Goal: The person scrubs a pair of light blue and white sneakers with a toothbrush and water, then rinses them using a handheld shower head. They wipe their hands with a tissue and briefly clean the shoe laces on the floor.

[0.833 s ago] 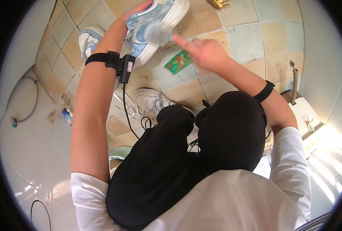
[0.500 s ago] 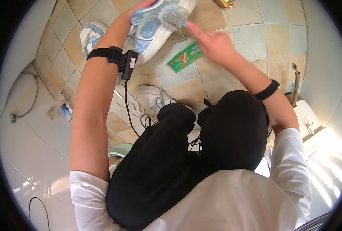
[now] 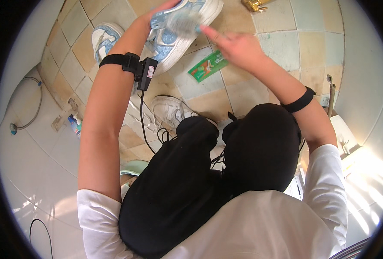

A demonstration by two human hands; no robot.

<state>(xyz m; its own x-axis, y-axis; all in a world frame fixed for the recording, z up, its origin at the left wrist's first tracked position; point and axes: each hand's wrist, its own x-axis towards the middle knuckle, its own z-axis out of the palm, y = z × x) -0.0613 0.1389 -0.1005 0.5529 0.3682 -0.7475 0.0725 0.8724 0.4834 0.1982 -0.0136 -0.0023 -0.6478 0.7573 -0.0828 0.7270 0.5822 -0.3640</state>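
Blue-and-white shoe (image 3: 167, 41) at top centre of view, just right of the left forearm, tilted with its side turned up and its white sole edge toward the right hand. Left hand (image 3: 164, 7) holds it at the upper left edge; most fingers hidden behind the shoe, so their spread cannot be told. Right hand (image 3: 242, 51) closed round the light-blue handle of a brush (image 3: 185, 23), forefinger stretched along it, other fingers curled in; bristles blurred, over the shoe's side. Green packet (image 3: 208, 67) flat on the tiled floor (image 3: 280, 47), just below the right hand. A second shoe (image 3: 106, 39), same colours, on the floor left of the left forearm, partly covered by it. Brass fitting (image 3: 255, 4) at top edge, right of the held shoe. Pale shoelaces (image 3: 141, 114) lie loose near the worn white shoe (image 3: 167, 108). Left forearm carries a black strap with small box (image 3: 148, 74), cable (image 3: 144, 125) running down from it; right forearm, a black band (image 3: 301, 100). Far left: small bottle (image 3: 75, 126) near the wall, thin hose (image 3: 40, 97) beyond.
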